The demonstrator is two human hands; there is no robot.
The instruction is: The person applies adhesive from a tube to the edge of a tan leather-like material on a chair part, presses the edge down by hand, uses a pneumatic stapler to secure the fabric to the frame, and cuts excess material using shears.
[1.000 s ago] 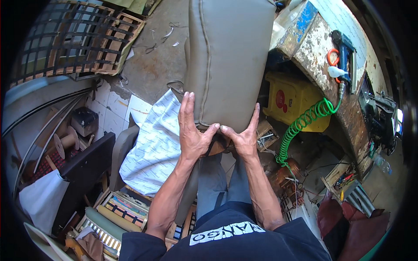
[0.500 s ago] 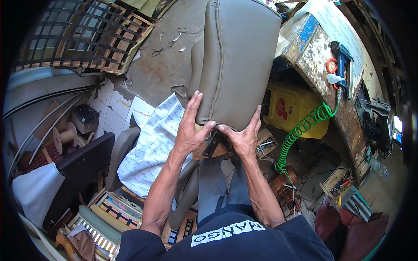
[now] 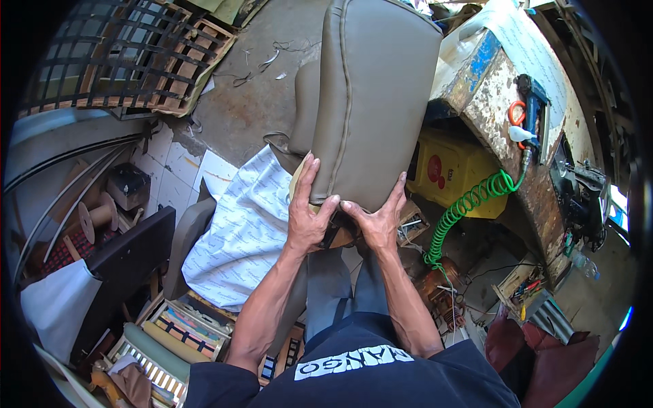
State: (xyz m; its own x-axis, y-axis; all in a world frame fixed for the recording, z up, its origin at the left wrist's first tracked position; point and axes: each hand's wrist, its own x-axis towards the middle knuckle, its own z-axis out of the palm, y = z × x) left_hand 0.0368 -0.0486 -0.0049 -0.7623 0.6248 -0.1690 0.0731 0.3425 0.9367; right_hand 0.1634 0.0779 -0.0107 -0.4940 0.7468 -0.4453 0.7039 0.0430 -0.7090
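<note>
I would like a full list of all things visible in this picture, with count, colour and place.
padded vinyl seat cushion: one, grey-beige, centre, upright
patterned fabric sheet: one, white, left of the cushion on the floor
coiled air hose: one, green, right of centre
box-shaped container: one, yellow, behind the hose
worn workbench: one, rusty with blue paint, upper right
wooden lattice frame: one, dark straps, upper left
wooden spool: one, brown, far left
left hand: one, grip on the cushion's lower left edge
right hand: one, grip on its lower right edge
</note>
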